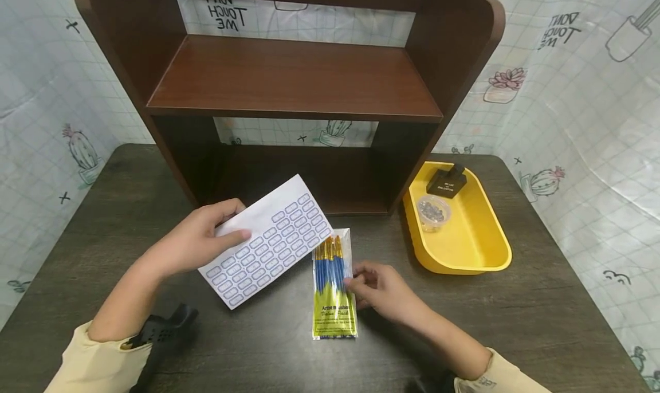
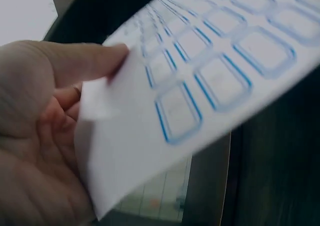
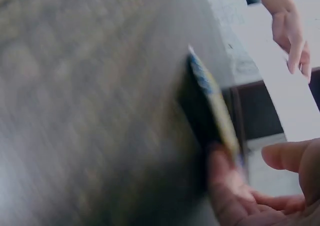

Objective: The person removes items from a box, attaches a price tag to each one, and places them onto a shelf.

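My left hand point(image 1: 198, 235) grips a white sheet of blue-bordered label stickers point(image 1: 273, 238), thumb on top and fingers beneath. In the left wrist view the thumb point(image 2: 95, 61) presses near the sheet's edge, and the sheet bends slightly. My right hand point(image 1: 381, 290) holds the right edge of a clear pack of artist brushes point(image 1: 332, 301) with blue handles and a yellow-green label. The sheet's right corner overlaps the pack's top. In the right wrist view the pack point(image 3: 220, 109) appears nearly edge-on and blurred, with fingers curled at its edge and the thumb tip a little apart.
A dark brown two-tier shelf point(image 1: 294, 78) stands behind the hands. To its right sits a yellow tray point(image 1: 474, 232) with a black bottle point(image 1: 446, 181) and a small clear tub point(image 1: 433, 211) of greyish bits. The dark wooden table point(image 1: 247, 353) stretches in front.
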Demonstrator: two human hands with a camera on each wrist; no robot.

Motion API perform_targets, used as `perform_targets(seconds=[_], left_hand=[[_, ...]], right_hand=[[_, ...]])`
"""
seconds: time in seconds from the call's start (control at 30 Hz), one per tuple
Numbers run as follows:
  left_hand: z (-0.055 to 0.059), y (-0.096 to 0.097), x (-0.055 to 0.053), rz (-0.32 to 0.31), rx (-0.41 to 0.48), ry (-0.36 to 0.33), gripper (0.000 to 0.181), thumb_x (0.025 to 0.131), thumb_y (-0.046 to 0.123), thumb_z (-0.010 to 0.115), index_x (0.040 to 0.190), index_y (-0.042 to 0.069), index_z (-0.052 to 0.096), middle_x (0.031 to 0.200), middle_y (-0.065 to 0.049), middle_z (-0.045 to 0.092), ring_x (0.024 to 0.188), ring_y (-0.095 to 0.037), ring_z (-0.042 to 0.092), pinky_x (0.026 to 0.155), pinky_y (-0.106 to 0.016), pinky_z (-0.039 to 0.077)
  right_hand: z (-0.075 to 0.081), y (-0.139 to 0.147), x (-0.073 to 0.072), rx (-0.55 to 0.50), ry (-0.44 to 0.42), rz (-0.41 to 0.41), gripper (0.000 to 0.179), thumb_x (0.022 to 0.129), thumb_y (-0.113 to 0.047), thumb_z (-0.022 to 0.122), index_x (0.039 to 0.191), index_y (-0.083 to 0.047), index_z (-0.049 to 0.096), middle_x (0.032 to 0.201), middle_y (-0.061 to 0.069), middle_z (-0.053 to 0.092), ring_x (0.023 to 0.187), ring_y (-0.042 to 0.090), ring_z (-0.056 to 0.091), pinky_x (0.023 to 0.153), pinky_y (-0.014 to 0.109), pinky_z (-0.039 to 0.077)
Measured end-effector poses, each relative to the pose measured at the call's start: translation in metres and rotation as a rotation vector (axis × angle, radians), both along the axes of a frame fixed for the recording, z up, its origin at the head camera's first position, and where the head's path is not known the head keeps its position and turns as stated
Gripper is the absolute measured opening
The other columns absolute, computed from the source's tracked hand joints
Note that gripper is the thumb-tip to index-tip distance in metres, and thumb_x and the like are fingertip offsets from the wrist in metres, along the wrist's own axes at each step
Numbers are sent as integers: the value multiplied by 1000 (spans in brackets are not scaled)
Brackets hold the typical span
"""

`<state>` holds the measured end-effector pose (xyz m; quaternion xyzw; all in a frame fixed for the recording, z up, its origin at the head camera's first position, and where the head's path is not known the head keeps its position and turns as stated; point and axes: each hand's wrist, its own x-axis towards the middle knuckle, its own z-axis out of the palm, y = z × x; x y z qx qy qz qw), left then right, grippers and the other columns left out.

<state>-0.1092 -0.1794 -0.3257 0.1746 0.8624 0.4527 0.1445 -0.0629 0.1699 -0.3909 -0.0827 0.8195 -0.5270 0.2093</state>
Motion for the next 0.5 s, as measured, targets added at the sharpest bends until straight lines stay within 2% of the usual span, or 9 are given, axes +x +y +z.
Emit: perform_targets(seconds=[0.07, 0.17, 0.3, 0.37, 0.5], left_hand=[[2, 5, 2, -35, 59, -27, 19, 99, 10, 70, 116, 7, 62, 110, -16, 75, 77, -17, 75, 67, -33, 63], [-1, 18, 4, -96, 109, -58, 19, 99, 11, 71, 116, 7, 62, 111, -15, 76, 80, -16, 76, 69, -34, 65], [-11, 40, 3, -194, 143, -61, 15, 100, 12, 70, 111, 7, 62, 107, -14, 76, 80, -14, 75, 70, -32, 64], [-15, 50, 2, -236, 158, -62, 13, 100, 12, 69, 108, 6, 62, 105, -14, 76, 79, -13, 75, 70, -31, 63], [-18, 66, 2, -289, 186, -71, 11, 99, 10, 69, 105, 5, 61, 105, -13, 77, 82, -12, 74, 72, -29, 62]], right_hand=[[7, 4, -2, 49, 60, -13, 25, 104, -10, 63, 115, 12, 64, 96, 20, 74, 78, 15, 72, 68, 30, 64], [21, 10, -5, 131, 227, -80, 19, 106, -10, 58, 114, 5, 68, 100, 18, 76, 80, 19, 73, 70, 30, 63], [41, 17, -7, 108, 384, -144, 21, 109, -12, 54, 118, -1, 69, 107, 14, 76, 88, 17, 72, 79, 28, 62], [49, 18, -7, 70, 395, -122, 21, 108, -14, 56, 119, -2, 69, 106, 12, 76, 87, 15, 72, 79, 27, 62], [56, 14, -5, -1, 357, -47, 16, 104, -13, 65, 113, -1, 69, 98, 13, 77, 78, 13, 74, 73, 28, 63]])
